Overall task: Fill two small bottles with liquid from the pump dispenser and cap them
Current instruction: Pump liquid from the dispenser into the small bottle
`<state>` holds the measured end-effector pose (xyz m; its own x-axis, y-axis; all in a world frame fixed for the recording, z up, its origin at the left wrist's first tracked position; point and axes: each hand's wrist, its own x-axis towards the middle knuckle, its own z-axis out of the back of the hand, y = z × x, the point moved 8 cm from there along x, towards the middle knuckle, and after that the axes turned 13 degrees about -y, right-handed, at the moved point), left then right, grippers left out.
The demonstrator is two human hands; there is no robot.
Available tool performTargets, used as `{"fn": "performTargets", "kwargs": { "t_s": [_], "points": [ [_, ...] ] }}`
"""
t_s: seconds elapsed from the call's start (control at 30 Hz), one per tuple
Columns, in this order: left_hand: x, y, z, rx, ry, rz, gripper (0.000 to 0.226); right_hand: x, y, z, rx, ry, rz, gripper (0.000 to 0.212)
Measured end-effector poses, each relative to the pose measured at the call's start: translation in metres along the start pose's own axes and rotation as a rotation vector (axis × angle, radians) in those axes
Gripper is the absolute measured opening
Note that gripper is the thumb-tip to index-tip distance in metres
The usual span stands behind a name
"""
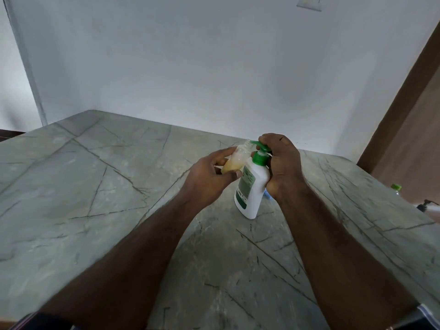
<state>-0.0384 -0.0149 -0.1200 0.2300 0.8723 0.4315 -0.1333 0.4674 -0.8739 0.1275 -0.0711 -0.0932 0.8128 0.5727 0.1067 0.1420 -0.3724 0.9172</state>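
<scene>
The left hand (209, 177) has its grip closed round a small clear bottle (235, 160), thumb along the near side and fingers wrapped behind it. The bottle is tilted, its open mouth raised up and to the right so that it sits just beside the green spout of the pump dispenser (250, 186). Yellowish liquid fills the lower part of the bottle; the upper part near the neck looks clear.

The right hand (283, 165) grips the dispenser from the right side — its fingers curl over the green pump head (260, 152) while the heel of the hand lies against the white body. The dispenser leans to the left, its base on the table (95, 186), and a green-and-white label faces the camera. A bit of something blue (267, 195) shows just behind the dispenser under the right wrist — too hidden to name.

The table is a grey stone-look surface crossed with thin dark veins, and it runs back to a plain white wall (214, 67). On the right stands a brown wooden frame (402, 103). Near the right edge, beyond the table, a green-capped bottle top (396, 187) pokes into view.
</scene>
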Motion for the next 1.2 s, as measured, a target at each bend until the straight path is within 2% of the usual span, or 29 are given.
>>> {"fn": "performTargets", "kwargs": {
  "t_s": [0.3, 0.6, 0.87, 1.2],
  "points": [
    [-0.0007, -0.002, 0.0018, -0.025, -0.005, 0.002, 0.057, 0.0026, -0.0027, -0.0015, -0.05, 0.015, -0.087, 0.008],
    [-0.0011, -0.0041, 0.0023, -0.018, -0.015, -0.007, 0.056, 0.004, -0.0012, -0.0027, -0.067, 0.002, -0.04, 0.003],
    [-0.0021, -0.0053, 0.003, 0.033, -0.018, -0.003, 0.057, 0.0043, 0.0004, -0.0033, -0.049, -0.003, 0.004, 0.008],
    [-0.0031, -0.0065, 0.0041, 0.003, -0.027, 0.004, 0.057, 0.0025, -0.005, -0.0032, -0.012, 0.012, -0.079, 0.007]
  ]
}}
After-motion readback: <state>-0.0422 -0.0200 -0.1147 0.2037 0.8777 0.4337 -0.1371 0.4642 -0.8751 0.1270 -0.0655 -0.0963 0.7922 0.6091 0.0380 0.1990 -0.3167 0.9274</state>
